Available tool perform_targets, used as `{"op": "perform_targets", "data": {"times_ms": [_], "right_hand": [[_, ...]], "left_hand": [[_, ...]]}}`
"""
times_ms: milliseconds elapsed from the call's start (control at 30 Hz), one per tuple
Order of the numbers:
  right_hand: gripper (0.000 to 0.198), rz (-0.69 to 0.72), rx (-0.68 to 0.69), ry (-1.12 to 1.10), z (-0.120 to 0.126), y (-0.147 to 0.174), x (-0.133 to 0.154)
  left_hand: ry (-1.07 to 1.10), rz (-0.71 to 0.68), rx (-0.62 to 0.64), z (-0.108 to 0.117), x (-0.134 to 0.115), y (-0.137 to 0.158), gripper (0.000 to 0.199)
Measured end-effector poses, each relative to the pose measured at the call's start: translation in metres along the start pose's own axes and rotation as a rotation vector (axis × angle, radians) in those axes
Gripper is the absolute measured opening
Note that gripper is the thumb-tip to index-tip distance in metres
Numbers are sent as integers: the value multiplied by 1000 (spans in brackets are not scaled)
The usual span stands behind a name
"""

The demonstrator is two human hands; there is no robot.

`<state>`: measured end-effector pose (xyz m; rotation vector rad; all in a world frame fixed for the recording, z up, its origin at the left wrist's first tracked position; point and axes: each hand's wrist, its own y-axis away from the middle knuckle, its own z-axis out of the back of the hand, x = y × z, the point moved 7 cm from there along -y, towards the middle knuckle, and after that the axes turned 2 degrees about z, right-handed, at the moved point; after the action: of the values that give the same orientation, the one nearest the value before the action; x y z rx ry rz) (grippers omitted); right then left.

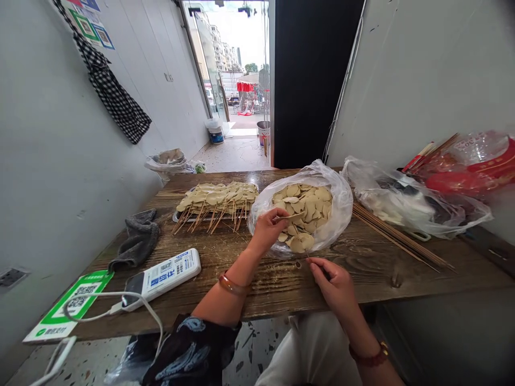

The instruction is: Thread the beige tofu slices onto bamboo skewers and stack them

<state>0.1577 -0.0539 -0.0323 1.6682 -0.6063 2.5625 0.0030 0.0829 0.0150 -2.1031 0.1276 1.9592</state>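
Over the plastic bag [341, 212], my left hand [269, 230] pinches a pale slice [296, 215]; at the bag's near edge, my right hand [333, 281] pinches a skewer [308, 255] pointing away toward that slice.

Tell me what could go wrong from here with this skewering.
The thin skewer in the right hand points toward the left hand, so a slip might prick it. The soft plastic bag could slump if bumped, spilling pale slices. The white cable hangs over the edge of the wooden table near the left sleeve; a snag might drag the attached white device.
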Motion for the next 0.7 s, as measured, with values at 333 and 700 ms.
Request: {"op": "perform_targets", "data": {"times_ms": [333,700], "right_hand": [[24,42,-2,-19,2,5,6],[23,89,17,-6,3,7,9]], "left_hand": [[359,190,-11,-2,13,3,35],[447,242,13,-1,14,6,41]]}}
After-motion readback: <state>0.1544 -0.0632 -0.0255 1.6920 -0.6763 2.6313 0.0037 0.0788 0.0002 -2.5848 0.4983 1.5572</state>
